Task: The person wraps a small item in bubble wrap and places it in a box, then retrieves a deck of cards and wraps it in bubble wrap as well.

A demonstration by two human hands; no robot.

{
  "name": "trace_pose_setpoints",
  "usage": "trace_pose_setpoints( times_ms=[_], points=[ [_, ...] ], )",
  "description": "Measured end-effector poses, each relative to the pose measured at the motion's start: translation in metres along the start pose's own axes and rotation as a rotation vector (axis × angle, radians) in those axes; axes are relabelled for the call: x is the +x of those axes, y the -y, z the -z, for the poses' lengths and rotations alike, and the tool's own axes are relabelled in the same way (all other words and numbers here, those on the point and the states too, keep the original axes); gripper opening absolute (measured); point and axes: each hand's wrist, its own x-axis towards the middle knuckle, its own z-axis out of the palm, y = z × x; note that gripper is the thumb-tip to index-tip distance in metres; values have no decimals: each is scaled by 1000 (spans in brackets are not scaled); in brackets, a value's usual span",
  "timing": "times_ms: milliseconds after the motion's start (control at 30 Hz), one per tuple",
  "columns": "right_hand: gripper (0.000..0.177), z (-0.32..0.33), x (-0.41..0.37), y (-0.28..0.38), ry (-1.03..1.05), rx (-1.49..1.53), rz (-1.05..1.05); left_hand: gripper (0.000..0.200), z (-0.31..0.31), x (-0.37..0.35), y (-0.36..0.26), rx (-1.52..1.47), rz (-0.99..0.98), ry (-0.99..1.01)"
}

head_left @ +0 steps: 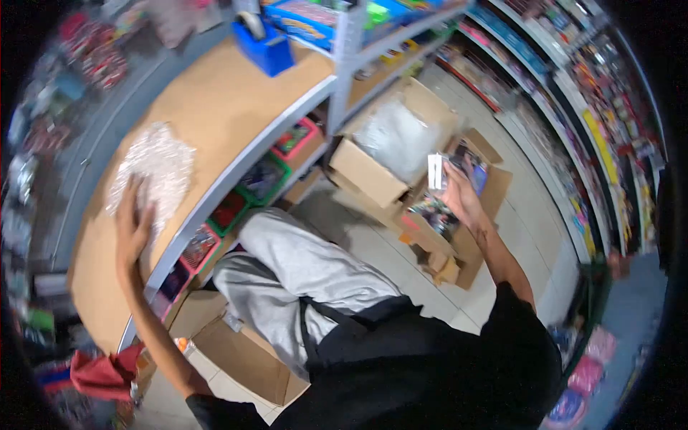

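My left hand (136, 226) lies with its fingers apart on a sheet of bubble wrap (168, 161), which rests on the wooden tabletop (236, 93). On the right, my right hand (459, 193) is closed around a small white box (436, 172). That hand is above an open cardboard box (466, 258) holding several dark and colourful packages. Beside it, a larger open carton (365, 172) contains something wrapped in clear plastic (398, 132).
A blue tape dispenser (269, 54) stands at the table's back. Coloured baskets (261, 179) sit on the shelf below. An open carton (244, 358) lies on the floor near my legs. Stocked shelves (573, 115) curve along the right.
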Motion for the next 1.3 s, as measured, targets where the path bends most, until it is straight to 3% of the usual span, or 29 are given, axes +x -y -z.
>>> trace_pose_setpoints(
  times_ms=[33, 100, 167, 267, 333, 533, 633, 733, 767, 867, 900, 1100, 1200, 1300],
  points=[
    [32, -18, 9, 0, 65, 12, -50, 53, -4, -1, -2, -148, -43, -116],
    [31, -68, 21, -5, 195, 48, -118, 57, 15, -8, -35, -82, 91, -179],
    [35, -120, 34, -9, 382, 51, -149, 60, 17, -11, 8, -40, -23, -277],
    [47, -202, 48, -8, 581, -50, -164, 58, 22, -24, 21, 254, -26, -226],
    [49, -269, 57, -7, 688, -155, -51, 58, 15, -33, 24, 359, 27, -153],
    [45, -435, 93, -36, 948, -334, 112, 58, 13, -37, 16, 334, 31, -212],
    [43, -485, 119, -73, 995, -456, 368, 61, 15, -38, 13, 341, 51, -211],
    [43, -509, 135, -96, 939, -663, 473, 63, 14, -40, 13, 326, 46, -251],
    [45, -511, 142, -102, 983, -674, 401, 64, 14, -40, 12, 305, 56, -263],
    [47, -517, 144, -100, 1020, -979, 476, 62, 15, -41, 11, 282, 53, -270],
    [51, -513, 142, -92, 1028, -1131, 526, 62, 15, -41, 12, 296, 55, -264],
    [65, -498, 134, -96, 1009, -1312, 996, 61, 13, -41, 15, 320, 51, -258],
    [66, -501, 142, -100, 1015, -1260, 962, 62, 14, -41, 15, 304, 56, -265],
    [66, -499, 130, -89, 993, -1171, 678, 64, 16, -42, 11, 276, 77, -274]
  ],
)
